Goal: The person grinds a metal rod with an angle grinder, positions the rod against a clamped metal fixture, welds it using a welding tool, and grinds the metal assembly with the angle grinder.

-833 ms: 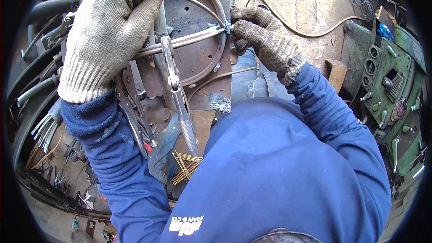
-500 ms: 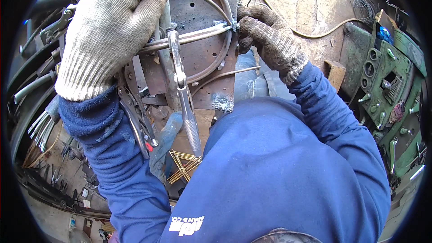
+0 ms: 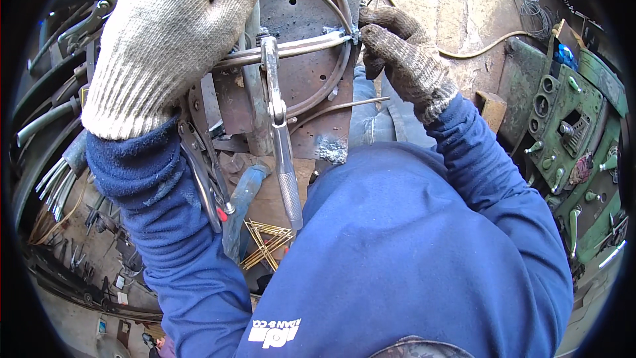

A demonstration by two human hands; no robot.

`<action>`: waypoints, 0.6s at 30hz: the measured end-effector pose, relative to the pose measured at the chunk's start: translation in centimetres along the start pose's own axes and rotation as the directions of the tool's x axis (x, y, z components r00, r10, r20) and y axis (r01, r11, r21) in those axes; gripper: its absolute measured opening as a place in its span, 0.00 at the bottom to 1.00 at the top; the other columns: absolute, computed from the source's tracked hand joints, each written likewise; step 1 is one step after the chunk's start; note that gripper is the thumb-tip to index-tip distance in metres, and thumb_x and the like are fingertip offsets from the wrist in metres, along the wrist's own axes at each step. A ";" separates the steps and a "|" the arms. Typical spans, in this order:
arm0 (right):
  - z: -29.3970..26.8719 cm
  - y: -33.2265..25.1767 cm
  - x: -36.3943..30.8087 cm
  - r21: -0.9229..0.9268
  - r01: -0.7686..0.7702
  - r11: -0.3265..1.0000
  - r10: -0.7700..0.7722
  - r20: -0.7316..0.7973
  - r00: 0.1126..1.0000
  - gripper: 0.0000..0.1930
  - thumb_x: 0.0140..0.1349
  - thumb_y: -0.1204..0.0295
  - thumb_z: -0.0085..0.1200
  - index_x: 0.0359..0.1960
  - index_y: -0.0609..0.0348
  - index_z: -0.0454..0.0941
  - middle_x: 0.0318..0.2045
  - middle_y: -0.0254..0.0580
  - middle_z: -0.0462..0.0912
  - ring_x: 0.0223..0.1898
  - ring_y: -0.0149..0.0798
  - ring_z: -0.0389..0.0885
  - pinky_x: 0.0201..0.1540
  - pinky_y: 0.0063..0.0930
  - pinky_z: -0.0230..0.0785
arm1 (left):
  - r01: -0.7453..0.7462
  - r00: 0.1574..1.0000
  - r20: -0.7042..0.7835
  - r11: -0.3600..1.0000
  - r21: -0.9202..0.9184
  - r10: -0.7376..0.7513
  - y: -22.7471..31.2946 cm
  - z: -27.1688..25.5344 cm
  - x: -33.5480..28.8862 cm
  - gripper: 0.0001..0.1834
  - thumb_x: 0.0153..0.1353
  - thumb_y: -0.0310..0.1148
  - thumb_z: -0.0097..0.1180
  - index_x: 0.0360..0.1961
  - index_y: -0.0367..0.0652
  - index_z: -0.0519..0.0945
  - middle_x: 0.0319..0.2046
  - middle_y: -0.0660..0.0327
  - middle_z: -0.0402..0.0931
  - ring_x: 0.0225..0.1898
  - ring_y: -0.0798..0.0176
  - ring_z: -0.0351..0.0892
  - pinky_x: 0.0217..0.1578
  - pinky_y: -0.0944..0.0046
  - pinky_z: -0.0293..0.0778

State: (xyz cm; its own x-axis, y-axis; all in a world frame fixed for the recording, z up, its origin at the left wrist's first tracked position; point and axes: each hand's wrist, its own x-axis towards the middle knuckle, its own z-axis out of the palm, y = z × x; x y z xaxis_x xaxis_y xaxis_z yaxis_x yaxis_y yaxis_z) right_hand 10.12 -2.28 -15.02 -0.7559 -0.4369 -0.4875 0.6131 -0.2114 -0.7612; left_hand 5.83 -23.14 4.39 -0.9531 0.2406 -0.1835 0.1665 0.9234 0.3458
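Note:
My left hand, in a knitted work glove, is closed over a bent metal rod frame; its thumb points right and a curved rod comes out beside it. The frame lies on a dark steel plate with small drilled holes. Locking pliers clamp across the rods, handle toward my body. At the plate's right edge my right hand, also gloved, has its fingers curled beside the rough bluish joint where rods meet. What sits between those fingertips is hidden.
A second pair of locking pliers hangs by my left forearm. Brass-coloured rods lie crossed below. Pipes and tubes crowd the left side. On the right stand a green machine with levers, a wooden block and a cable.
The plate, rod frame and clamped pliers have shifted slightly right in view. Both hands keep their places on the work, moving slightly with it.

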 end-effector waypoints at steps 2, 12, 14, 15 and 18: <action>0.1 -0.1 0.0 -0.031 0.024 0.999 -0.025 -0.016 1.000 0.18 0.66 0.67 0.65 0.55 0.61 0.80 0.37 0.36 0.85 0.30 0.26 0.81 0.34 0.24 0.77 | 0.038 0.999 0.008 0.999 -0.026 -0.037 -0.2 -0.1 0.0 0.10 0.65 0.20 0.54 0.44 0.29 0.84 0.27 0.53 0.83 0.21 0.64 0.83 0.20 0.67 0.80; -1.1 -4.8 2.0 -0.258 0.290 0.922 -0.235 0.227 0.945 0.18 0.70 0.64 0.59 0.57 0.59 0.81 0.31 0.32 0.84 0.27 0.25 0.79 0.31 0.22 0.75 | -0.072 0.997 -0.006 0.997 -0.039 0.072 -0.9 0.1 -0.1 0.10 0.63 0.19 0.54 0.43 0.29 0.84 0.25 0.53 0.82 0.20 0.63 0.82 0.20 0.67 0.78; -0.4 -6.7 2.1 -0.397 0.277 0.875 -0.140 0.339 0.930 0.19 0.70 0.65 0.59 0.59 0.61 0.80 0.31 0.34 0.84 0.26 0.26 0.78 0.29 0.22 0.74 | -0.041 0.999 -0.013 0.997 0.061 0.042 -0.4 0.4 -0.1 0.10 0.63 0.19 0.54 0.43 0.29 0.84 0.25 0.53 0.82 0.21 0.63 0.82 0.20 0.67 0.78; -0.1 -7.3 2.3 -0.397 0.276 0.875 -0.141 0.337 0.931 0.19 0.70 0.65 0.59 0.59 0.61 0.80 0.31 0.34 0.84 0.26 0.26 0.78 0.29 0.22 0.74 | -0.047 0.999 -0.015 0.997 0.061 0.048 -0.5 0.4 -0.1 0.10 0.63 0.18 0.54 0.43 0.29 0.84 0.25 0.53 0.82 0.21 0.63 0.82 0.20 0.67 0.78; -0.1 -8.1 3.2 -0.481 0.130 0.867 0.092 0.411 0.907 0.17 0.68 0.70 0.62 0.57 0.56 0.82 0.34 0.33 0.87 0.24 0.21 0.76 0.25 0.19 0.71 | -0.048 0.998 -0.043 0.996 0.081 0.051 -0.1 0.7 -0.2 0.10 0.63 0.18 0.54 0.42 0.29 0.85 0.25 0.53 0.82 0.21 0.63 0.82 0.20 0.67 0.78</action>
State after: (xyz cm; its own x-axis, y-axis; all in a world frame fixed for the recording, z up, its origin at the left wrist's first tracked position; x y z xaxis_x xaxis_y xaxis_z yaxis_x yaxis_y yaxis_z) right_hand 2.71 -1.82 -10.42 -0.5350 -0.7751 -0.3361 0.3227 0.1802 -0.9292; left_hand 6.13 -23.09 3.77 -0.9534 0.2745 -0.1255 0.2317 0.9320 0.2787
